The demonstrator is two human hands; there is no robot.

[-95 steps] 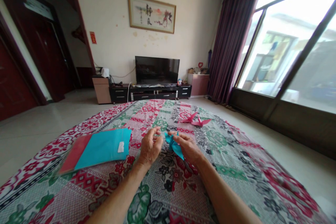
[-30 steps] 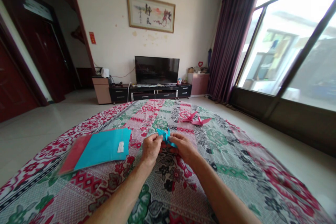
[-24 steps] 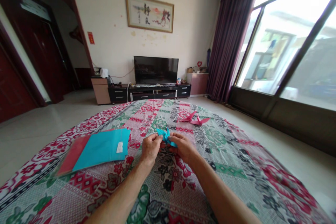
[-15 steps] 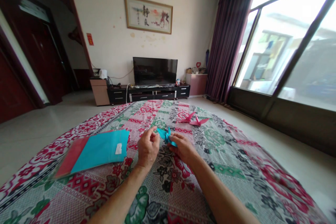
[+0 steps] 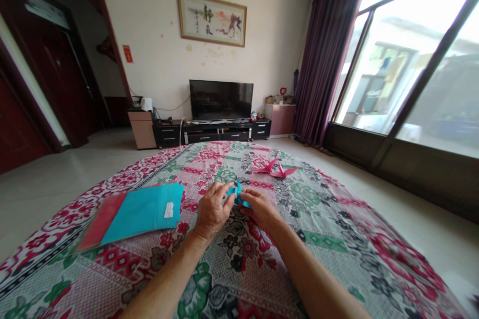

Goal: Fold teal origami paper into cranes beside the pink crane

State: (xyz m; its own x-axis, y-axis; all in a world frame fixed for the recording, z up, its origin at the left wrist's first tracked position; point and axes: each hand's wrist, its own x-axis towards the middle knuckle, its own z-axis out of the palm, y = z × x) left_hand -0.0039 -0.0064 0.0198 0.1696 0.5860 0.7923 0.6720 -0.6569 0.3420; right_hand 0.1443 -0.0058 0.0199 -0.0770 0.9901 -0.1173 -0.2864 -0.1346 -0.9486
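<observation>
Both hands of the person met near the middle of the table, and between them was a small folded bird of bright blue paper (image 5: 238,193). The right hand (image 5: 260,212) pinched this bird at its right side with thumb and forefinger, while its other fingers were bent below. The left hand (image 5: 212,212) had its fingers curved over the left part of the bird, with the thumb just under them; whether these fingertips pressed on the paper, I could not tell. Half a second earlier, the left hand was slightly apart and the left wing was plainly seen; now the fingers covered most of this wing. The right hand kept nearly the same grip, and one thin blue point of the bird stood upward as before. Two folded birds of pink paper (image 5: 283,173) lay beyond the right hand, close to each other, and they had not moved on the flowered red, green and grey tablecloth (image 5: 325,224). To the left, well apart from the hands, the flat clear plastic packet of blue and red paper sheets (image 5: 140,214), with a small white label (image 5: 169,210), also remained in its place.
</observation>
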